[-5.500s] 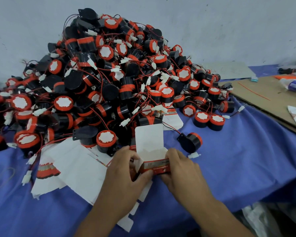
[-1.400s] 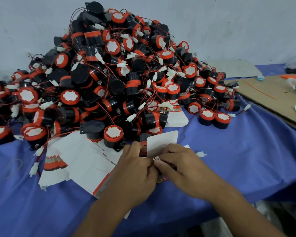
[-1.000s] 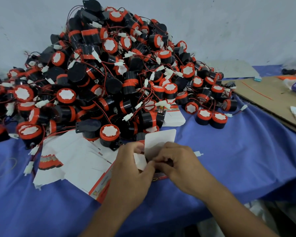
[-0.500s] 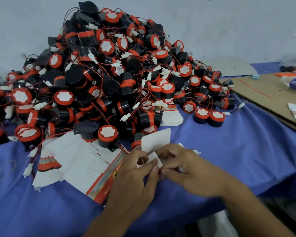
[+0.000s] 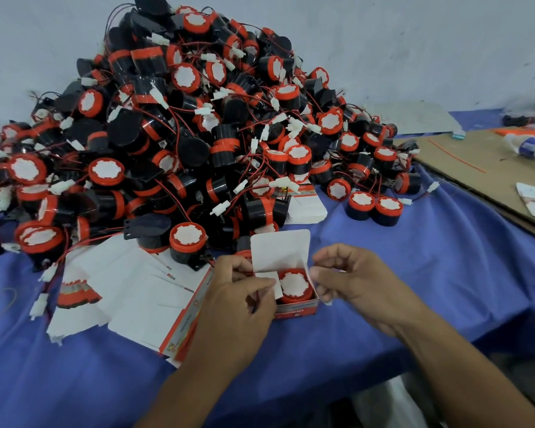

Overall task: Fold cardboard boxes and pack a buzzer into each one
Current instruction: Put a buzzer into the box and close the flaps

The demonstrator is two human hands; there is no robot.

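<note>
So the box (image 5: 295, 312) sits open on the cloth (image 5: 414, 273), lid up, with a buzzer (image 5: 294, 285) inside, white face up. Your left hand (image 5: 235, 307) pinches its left side flap and your right hand (image 5: 352, 279) pinches the right one. The pile (image 5: 198, 134) is right behind, the flats (image 5: 130, 291) to the left.

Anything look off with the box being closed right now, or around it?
Nothing stands out. The orange-rimmed, white-faced buzzer sits face up inside the small red-and-white cardboard box, lid flap upright. The left hand and right hand pinch its side flaps. Flat white box blanks lie fanned beside it.
</note>
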